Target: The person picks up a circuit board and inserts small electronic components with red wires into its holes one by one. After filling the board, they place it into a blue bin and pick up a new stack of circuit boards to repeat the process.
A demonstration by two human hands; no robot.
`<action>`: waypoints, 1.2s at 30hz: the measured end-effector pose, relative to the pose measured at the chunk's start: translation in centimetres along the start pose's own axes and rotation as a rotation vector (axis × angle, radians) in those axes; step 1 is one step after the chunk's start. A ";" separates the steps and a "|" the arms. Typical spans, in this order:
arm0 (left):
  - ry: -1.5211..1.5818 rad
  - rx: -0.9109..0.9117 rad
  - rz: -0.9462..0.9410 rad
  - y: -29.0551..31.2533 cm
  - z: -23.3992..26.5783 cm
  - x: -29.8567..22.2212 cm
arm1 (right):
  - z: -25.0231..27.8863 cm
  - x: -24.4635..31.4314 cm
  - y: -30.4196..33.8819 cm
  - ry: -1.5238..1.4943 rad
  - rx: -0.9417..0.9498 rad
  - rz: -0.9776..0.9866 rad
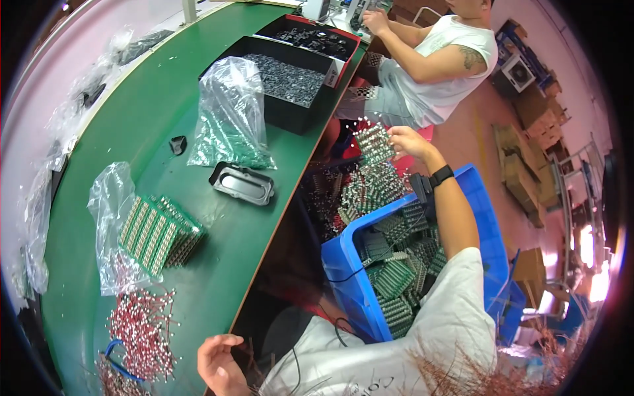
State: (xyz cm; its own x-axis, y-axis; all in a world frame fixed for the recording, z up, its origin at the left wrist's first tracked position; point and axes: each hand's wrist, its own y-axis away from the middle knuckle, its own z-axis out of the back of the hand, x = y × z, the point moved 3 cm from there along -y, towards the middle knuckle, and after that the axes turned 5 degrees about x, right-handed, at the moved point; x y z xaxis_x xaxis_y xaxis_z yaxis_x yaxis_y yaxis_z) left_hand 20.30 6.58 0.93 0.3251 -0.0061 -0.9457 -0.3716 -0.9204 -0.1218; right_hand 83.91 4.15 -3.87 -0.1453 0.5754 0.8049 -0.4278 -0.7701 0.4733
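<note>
My right hand (411, 144) reaches out beyond the blue bin, its fingers closed on the edge of a green circuit board panel (373, 144) studded with pale parts and white-tipped wires. Just beneath it lies a heap of similar wired boards (370, 188). By the table's near edge, my left hand (221, 364) is held with loosely bent fingers apart and nothing in it. A bundle of red wires with silvery ends (142, 330) lies left of that hand, with a blue tie around part of it. Farther up the table stands a stack of green circuit board panels (158, 234) beside a clear plastic bag (109, 211).
A blue bin (350, 264) full of green boards stands close on my right. On the green table (158, 125) are a metal-lined dark tray (243, 183), a bag of green pieces (231, 119) and black boxes of small parts (287, 115). Another person (436, 59) sits beyond.
</note>
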 end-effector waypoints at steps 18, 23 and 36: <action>0.125 0.373 0.172 -1.6 -2.1 6.7 | -2.8 -3.7 -13.3 0.261 -0.155 -0.301; 0.042 0.282 0.266 -4.1 -4.9 5.7 | -4.4 -9.0 -20.2 0.120 -0.246 -0.667; 0.099 0.377 0.260 -8.3 -4.9 9.8 | 4.4 -27.4 -26.6 1.159 -0.164 -0.556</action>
State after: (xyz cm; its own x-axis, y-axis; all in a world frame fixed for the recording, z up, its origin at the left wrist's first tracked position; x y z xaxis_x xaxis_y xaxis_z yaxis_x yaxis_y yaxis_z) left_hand 30.84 12.23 -5.80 0.2536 -0.2721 -0.9283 -0.7360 -0.6770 -0.0026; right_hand 103.19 7.62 -36.95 -0.5621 0.7706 -0.3003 -0.7713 -0.3573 0.5267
